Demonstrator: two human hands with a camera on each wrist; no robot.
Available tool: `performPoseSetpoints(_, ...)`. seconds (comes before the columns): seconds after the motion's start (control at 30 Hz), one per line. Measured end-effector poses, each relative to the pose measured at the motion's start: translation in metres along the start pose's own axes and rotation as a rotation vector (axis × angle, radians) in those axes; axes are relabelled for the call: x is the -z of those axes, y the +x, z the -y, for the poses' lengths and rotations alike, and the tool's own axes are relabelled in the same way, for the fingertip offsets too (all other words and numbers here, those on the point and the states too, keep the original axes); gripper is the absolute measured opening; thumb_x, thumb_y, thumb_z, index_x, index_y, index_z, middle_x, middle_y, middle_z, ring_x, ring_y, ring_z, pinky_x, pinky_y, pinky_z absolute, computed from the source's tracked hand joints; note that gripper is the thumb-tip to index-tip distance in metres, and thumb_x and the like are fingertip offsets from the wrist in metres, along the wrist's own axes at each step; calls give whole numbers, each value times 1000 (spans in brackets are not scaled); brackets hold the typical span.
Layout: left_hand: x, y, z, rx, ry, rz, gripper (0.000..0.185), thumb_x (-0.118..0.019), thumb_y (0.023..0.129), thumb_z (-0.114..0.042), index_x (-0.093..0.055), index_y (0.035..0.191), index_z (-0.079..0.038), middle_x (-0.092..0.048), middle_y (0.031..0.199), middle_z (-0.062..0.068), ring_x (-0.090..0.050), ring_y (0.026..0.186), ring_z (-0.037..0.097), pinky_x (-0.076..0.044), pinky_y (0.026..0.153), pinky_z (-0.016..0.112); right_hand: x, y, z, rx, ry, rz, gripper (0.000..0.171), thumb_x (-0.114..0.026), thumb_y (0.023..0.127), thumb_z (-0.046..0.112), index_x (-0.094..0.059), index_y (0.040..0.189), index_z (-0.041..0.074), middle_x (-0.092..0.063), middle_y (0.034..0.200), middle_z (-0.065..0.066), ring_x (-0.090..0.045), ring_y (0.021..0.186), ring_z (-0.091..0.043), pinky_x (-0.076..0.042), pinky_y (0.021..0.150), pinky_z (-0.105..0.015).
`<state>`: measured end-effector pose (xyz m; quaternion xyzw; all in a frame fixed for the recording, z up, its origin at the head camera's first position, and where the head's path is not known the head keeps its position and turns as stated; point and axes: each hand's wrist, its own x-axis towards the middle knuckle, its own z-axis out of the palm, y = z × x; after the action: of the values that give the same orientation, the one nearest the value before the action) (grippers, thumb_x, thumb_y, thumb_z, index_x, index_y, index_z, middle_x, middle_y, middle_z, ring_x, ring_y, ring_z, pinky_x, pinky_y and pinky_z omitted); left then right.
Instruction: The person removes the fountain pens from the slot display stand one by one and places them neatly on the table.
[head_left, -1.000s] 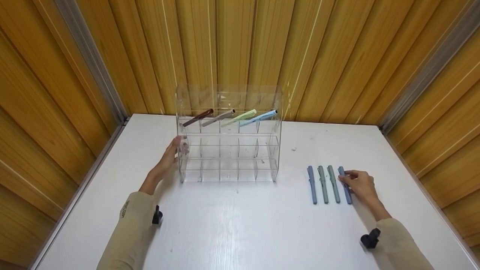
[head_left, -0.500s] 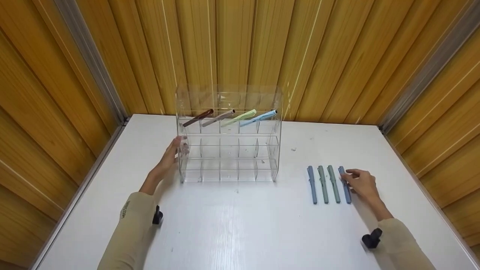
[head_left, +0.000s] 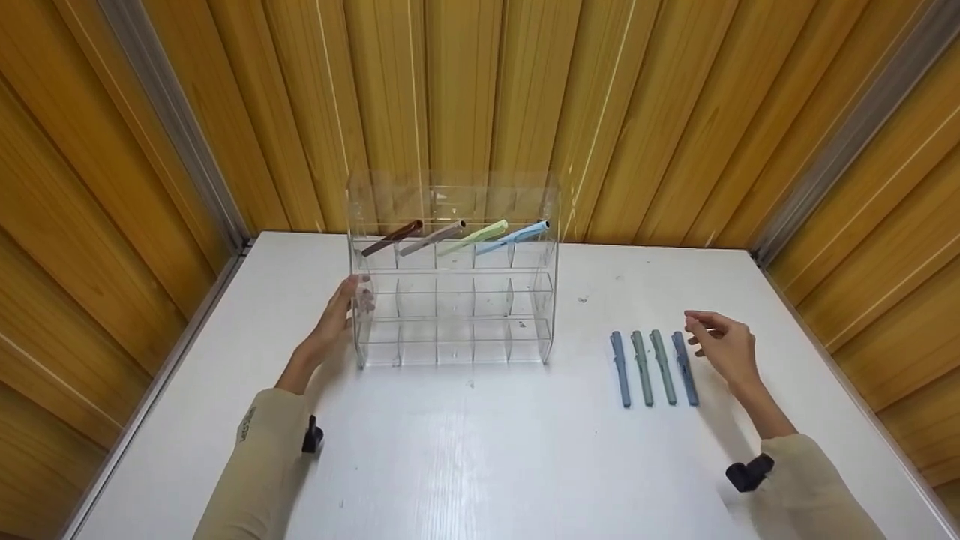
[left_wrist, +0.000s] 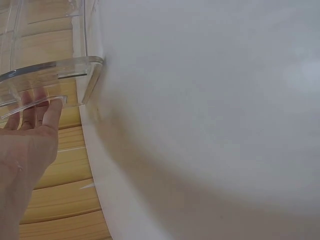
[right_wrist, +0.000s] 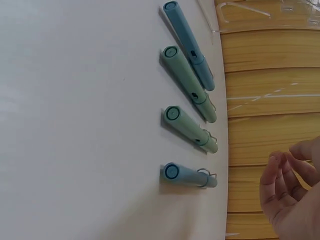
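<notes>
My left hand (head_left: pixel 331 324) rests its fingers against the left side of a clear acrylic rack (head_left: pixel 456 330) with tiered compartments. In the left wrist view, the fingers (left_wrist: pixel 51 116) lie right at a transparent edge of it. Off to the right, my right hand (head_left: pixel 724 349) is raised with nothing in it, its fingers loosely bent. Just left of it lies a blue pen (head_left: pixel 685 369). Beside that are two green pens (head_left: pixel 664 367) and another blue pen (head_left: pixel 621 369), all side by side in a row. The right wrist view shows their round ends (right_wrist: pixel 171 171).
In the rack's top tier lean a dark brown pen (head_left: pixel 392 238), a mauve pen (head_left: pixel 433 238), a light green pen (head_left: pixel 474 237) and a light blue pen (head_left: pixel 513 238). Behind the white table (head_left: pixel 480 457) stands a wood-patterned wall (head_left: pixel 465 90).
My right hand has let go of the rightmost blue pen and lifted up and back from it. That pen has shifted slightly left at its lower end. My left hand stays at the rack.
</notes>
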<state>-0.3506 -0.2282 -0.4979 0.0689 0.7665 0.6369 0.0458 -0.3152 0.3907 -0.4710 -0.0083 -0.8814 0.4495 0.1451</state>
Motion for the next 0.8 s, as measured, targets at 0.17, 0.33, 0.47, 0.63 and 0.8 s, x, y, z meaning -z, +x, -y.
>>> performPoseSetpoints(0.17,1,-1,1,23,26,2,88,-8,106,-69,5,169,-10,4,175,23,-2,162,48,-8,130,64,-9,0,21,20,79,27,37,-62,108,23,-67,131,-5,-71,90,16,-66,76,3,-59,67,-17)
performPoseSetpoints(0.33,0,1,0,35,35,1,88,-8,105,-70,7,168,-11,5,175,23,-3,162,47,-10,131,64,-22,5,43,44,158,81,34,-59,108,14,-64,134,-8,-67,86,24,-67,76,-1,-58,66,-16)
performPoseSetpoints(0.47,-4,0,0,31,30,-1,87,-9,106,-68,6,169,-10,2,175,24,-5,162,48,-11,130,64,-38,11,45,40,194,123,36,-59,109,18,-63,137,-4,-68,90,21,-66,79,-3,-59,69,-17)
performPoseSetpoints(0.63,-5,-1,2,43,22,-5,82,-10,108,-64,5,169,-10,0,175,24,-8,162,46,-12,131,62,-55,8,53,39,259,143,34,-62,107,15,-64,136,-3,-69,90,18,-67,79,-4,-60,69,-19)
performPoseSetpoints(0.8,-2,-1,-2,42,18,-20,87,-12,107,-68,8,168,-10,3,175,23,-3,163,45,-13,131,60,-71,13,68,98,293,147,32,-65,105,14,-67,133,-2,-71,94,13,-70,83,-6,-60,70,-18)
